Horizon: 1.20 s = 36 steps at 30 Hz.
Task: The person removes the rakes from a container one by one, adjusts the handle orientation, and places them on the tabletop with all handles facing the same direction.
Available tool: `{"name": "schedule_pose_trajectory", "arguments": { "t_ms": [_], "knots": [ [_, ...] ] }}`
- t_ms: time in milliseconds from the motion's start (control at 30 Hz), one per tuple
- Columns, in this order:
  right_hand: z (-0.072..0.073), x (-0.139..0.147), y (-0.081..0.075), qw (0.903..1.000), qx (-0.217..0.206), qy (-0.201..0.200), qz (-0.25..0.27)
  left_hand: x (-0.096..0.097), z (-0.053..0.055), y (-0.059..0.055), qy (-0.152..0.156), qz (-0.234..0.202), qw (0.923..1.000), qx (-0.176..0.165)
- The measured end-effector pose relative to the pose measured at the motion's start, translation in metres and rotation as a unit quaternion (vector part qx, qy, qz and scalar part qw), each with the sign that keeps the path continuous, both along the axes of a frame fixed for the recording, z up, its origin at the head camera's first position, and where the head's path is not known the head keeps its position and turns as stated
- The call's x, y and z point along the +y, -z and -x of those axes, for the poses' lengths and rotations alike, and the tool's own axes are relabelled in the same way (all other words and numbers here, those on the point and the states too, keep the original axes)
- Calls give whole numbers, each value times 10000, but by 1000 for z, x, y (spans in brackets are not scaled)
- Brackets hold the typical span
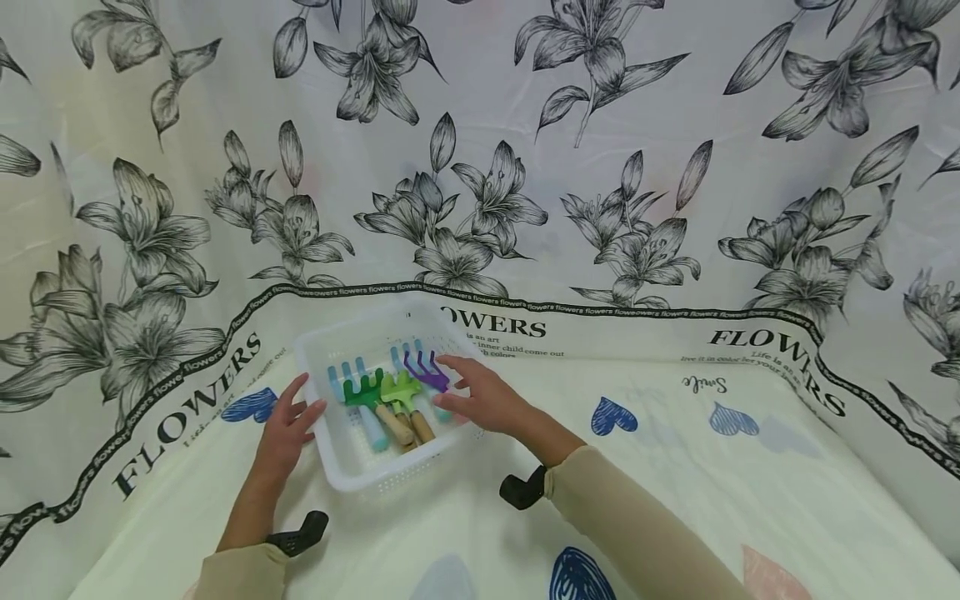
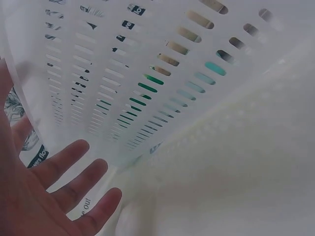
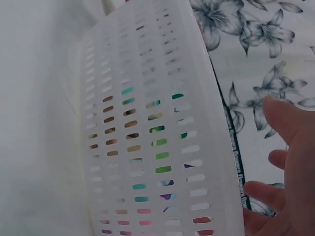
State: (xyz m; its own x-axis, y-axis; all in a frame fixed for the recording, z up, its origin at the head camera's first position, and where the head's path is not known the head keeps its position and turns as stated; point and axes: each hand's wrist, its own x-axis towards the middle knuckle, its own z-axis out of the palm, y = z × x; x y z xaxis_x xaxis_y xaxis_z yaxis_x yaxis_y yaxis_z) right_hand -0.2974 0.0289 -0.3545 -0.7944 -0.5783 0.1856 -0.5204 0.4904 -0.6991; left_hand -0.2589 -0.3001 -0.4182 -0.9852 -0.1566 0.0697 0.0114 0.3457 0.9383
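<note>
A white slotted plastic basket (image 1: pixel 348 482) sits on the pale cloth, holding several small hand rakes. Among them are a dark green rake (image 1: pixel 363 388) and a light green rake (image 1: pixel 400 387) with wooden handles, a light blue rake (image 1: pixel 372 427), and a purple rake (image 1: pixel 427 372) by the right wall. My left hand (image 1: pixel 287 425) is at the basket's left side, fingers spread and fairly straight; the left wrist view shows them beside the slotted wall (image 2: pixel 108 73). My right hand (image 1: pixel 483 396) reaches over the right rim, fingertips close to the purple rake; whether they touch is unclear.
Floral cloth (image 1: pixel 637 233) hangs behind the basket, with a black lettered band (image 1: pixel 600 311) along its lower part. Heart prints (image 1: pixel 613 416) mark the cloth underneath. Pink and red patches show through slots (image 3: pixel 202 220) in the right wrist view.
</note>
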Motion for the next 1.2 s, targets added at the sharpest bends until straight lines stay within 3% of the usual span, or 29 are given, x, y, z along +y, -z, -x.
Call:
{"name": "schedule_pose_trajectory", "arguments": {
  "t_ms": [167,400,700,867,1200],
  "knots": [
    [12,-2,1,9988,-180,321,-335,0,0,0,-25,-13,10000,24],
    [25,-11,-1,9941,-217,353,-1007,-1,0,-2,28,-157,9999,53],
    [33,-23,2,9819,-961,39,-1632,1,-2,0,-53,-176,9998,39],
    [36,-25,9,9747,-1435,-305,-1689,3,-1,2,-105,-157,9998,0],
    [39,-31,11,9650,-1676,-688,-1896,1,-2,0,-174,-122,9998,21]
  ]
}}
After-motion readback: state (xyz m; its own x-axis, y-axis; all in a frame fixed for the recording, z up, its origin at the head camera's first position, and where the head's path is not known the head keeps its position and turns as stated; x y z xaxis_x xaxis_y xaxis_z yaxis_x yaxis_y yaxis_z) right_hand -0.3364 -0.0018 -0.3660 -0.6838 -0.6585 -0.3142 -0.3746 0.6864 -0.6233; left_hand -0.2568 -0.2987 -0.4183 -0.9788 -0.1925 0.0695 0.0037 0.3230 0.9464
